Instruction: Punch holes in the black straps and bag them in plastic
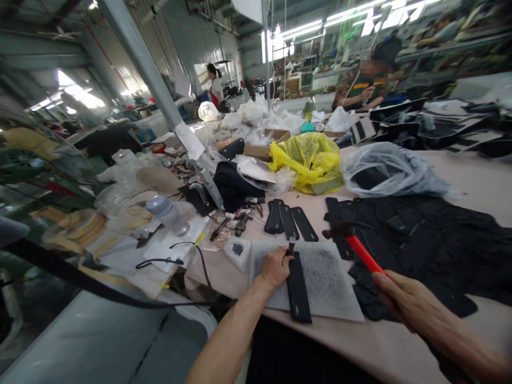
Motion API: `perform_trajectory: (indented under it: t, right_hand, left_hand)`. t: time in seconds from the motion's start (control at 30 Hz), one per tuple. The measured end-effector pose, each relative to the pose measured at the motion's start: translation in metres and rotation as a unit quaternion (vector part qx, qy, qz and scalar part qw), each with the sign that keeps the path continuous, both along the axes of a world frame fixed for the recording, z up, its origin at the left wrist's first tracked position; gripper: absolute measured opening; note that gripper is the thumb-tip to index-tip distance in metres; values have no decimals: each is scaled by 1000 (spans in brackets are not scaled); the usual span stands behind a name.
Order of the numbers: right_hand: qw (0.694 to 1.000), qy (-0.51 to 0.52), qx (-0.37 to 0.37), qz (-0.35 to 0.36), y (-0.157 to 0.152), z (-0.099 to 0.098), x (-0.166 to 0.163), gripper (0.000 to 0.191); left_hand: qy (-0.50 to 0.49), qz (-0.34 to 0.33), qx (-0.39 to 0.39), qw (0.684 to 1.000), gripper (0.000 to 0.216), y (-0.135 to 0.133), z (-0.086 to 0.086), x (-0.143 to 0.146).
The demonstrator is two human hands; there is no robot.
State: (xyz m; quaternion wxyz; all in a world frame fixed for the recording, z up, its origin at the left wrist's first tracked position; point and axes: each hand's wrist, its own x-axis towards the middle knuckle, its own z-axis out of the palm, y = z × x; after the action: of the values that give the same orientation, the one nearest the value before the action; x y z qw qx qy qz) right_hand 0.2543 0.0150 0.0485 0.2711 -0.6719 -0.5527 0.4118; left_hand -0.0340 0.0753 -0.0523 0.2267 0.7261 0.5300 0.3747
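My left hand (276, 268) is closed round a short metal punch (292, 244), held upright at the far end of a black strap-like piece (298, 290). That piece lies lengthwise on a pale, scuffed cutting board (330, 277) at the table's front edge. My right hand (396, 290) grips the red handle of a hammer (362, 250), whose dark head is raised to the right of the punch, apart from it. Just beyond the board lie a few similar black pieces (287, 220). The punch's lower tip is hard to make out.
Many flat black pieces (420, 240) cover the table at right. A small white block (237, 253), a water bottle (166, 213) and loose tools sit to the left. Behind are a yellow plastic bag (308, 160), a clear bag (392, 168) and a slanted metal post (160, 96). A person (366, 85) sits across.
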Motion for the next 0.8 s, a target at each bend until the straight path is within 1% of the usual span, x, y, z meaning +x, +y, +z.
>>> perform_trajectory:
  t: [0.03,0.07,0.1,0.13,0.2,0.27,0.3,0.37,0.4,0.47,0.5,0.57,0.6,0.67,0.73,0.77,0.8]
  right_hand:
    - [1000,-3,-31,-4,-3,-12,8,53]
    - [999,-28,-41,-4,-6,-24,15,53]
    - [997,-74,-25,0,-7,-34,22,54]
    - [991,-130,15,5,-8,-43,27,54]
    - [966,-237,105,8,-7,-53,29,52]
    - [935,-299,187,26,-4,-56,15,47]
    - [922,-311,223,52,-3,-56,1,45]
    - [888,-329,290,138,-4,-58,-34,45]
    - [874,-323,312,186,-7,-61,-54,44]
    - [849,-317,329,266,-15,-73,-89,52]
    - [841,-315,336,283,-20,-81,-102,57]
    - [839,-317,334,291,-29,-96,-117,66]
    - [841,-317,330,288,-32,-102,-119,68]
    - [846,-314,321,286,-34,-109,-117,68]
    - [848,-311,316,290,-33,-109,-112,67]
    - [847,-311,315,294,-32,-108,-110,68]
    - [846,-310,315,298,-31,-106,-108,70]
  left_hand:
    - [0,-2,-1,1000,16,0,0,0]
    - [-1,-3,-2,1000,16,0,0,0]
    - [-3,-3,-4,1000,16,0,1,0]
    - [-6,-2,-7,1000,16,0,1,0]
    - [-12,3,-16,1000,16,1,2,0]
    - [-17,8,-26,999,15,1,3,0]
    - [-19,10,-31,999,14,1,4,0]
    - [-21,9,-40,999,13,1,7,-1]
    - [-23,9,-43,999,12,0,8,-1]
    - [-36,3,-54,998,13,-2,12,-2]
    - [-49,-1,-62,997,14,-2,14,-2]
    - [-83,-1,-89,993,14,-1,17,-2]
    - [-107,10,-110,988,14,2,17,-1]
    - [-177,62,-159,969,15,9,17,0]
    - [-266,129,-195,935,19,18,16,1]
    - [-301,151,-201,920,20,22,15,-1]
    - [-321,162,-199,911,20,25,15,-2]
